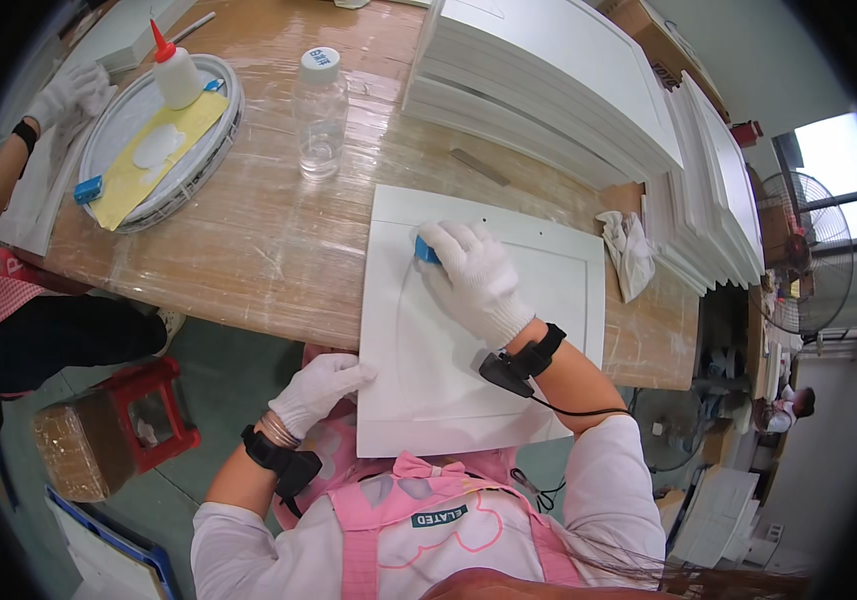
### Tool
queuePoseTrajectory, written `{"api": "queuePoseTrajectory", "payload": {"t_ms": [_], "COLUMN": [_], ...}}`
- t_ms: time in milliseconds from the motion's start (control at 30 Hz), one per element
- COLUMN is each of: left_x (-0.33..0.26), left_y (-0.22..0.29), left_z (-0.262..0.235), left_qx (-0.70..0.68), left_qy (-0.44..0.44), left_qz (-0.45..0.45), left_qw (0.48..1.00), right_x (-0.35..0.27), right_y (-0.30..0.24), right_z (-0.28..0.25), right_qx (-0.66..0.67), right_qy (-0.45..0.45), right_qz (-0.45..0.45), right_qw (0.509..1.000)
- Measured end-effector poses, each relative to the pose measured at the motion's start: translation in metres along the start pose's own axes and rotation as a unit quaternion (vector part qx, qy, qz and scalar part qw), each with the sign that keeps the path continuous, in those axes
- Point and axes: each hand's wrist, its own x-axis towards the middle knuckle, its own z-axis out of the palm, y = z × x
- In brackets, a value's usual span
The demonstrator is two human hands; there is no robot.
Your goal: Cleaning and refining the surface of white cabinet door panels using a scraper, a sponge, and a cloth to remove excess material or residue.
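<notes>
At the far left, a co-worker's gloved hand [66, 95] rested near a round tray [236, 112]. On the tray lay a yellow cloth [128, 185] with a white patch on it, a small blue block [89, 190] at its near end and, by its far end, a white bottle [180, 82] with a red pointed tip. Next along the table [278, 250] stood a clear bottle [320, 125] with a white cap, upright and part filled with clear liquid.

The person's left hand [316, 390], in a white knit glove, touched the panel's left edge near the lower corner, the thumb side on top; I could not tell whether the other fingers gripped it from below.

The white panel [548, 290] lay face up, its far part on the table and its near part jutting past the table's front edge toward the person. It looked smooth and plain, with a shallow line framing a flat centre and 2 small dark spots near the far edge.

The right hand [476, 275], also gloved, held a blue piece [426, 252] in a narrow grip against the panel's upper left area. Beyond the panel lay a thin flat strip [479, 166]. To the right were a stack of white boards [578, 60], a crumpled white cloth [627, 255] and a fan [803, 245].
</notes>
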Motion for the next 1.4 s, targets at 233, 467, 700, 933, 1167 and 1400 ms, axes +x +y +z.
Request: {"api": "queuePoseTrajectory", "payload": {"t_ms": [233, 467, 700, 933, 1167, 1400], "left_x": [-0.002, -0.002, 0.002, 0.001, -0.001, -0.002], "left_y": [-0.002, -0.002, -0.008, -0.007, -0.004, 0.000], "left_z": [0.000, -0.005, -0.007, -0.007, -0.004, -0.003], "left_qx": [-0.019, -0.003, -0.012, 0.003, -0.034, -0.027], "left_qy": [0.008, 0.001, -0.007, 0.001, 0.002, 0.003], "left_qz": [0.001, -0.009, -0.007, -0.004, -0.006, -0.018], "left_qw": [1.000, 1.000, 1.000, 1.000, 0.999, 0.999], "right_x": [-0.001, 0.002, -0.006, -0.017, -0.016, -0.012], "right_y": [-0.006, 0.002, -0.007, -0.022, -0.013, -0.019], "right_z": [0.000, 0.002, 0.004, -0.002, 0.002, -0.001], "right_qx": [0.007, 0.003, 0.018, 0.019, 0.033, 0.054], "right_qy": [0.003, -0.030, 0.004, -0.035, -0.020, -0.051], "right_qz": [0.013, 0.041, -0.025, -0.035, -0.030, -0.002], "right_qw": [1.000, 0.999, 1.000, 0.999, 0.999, 0.997]}}
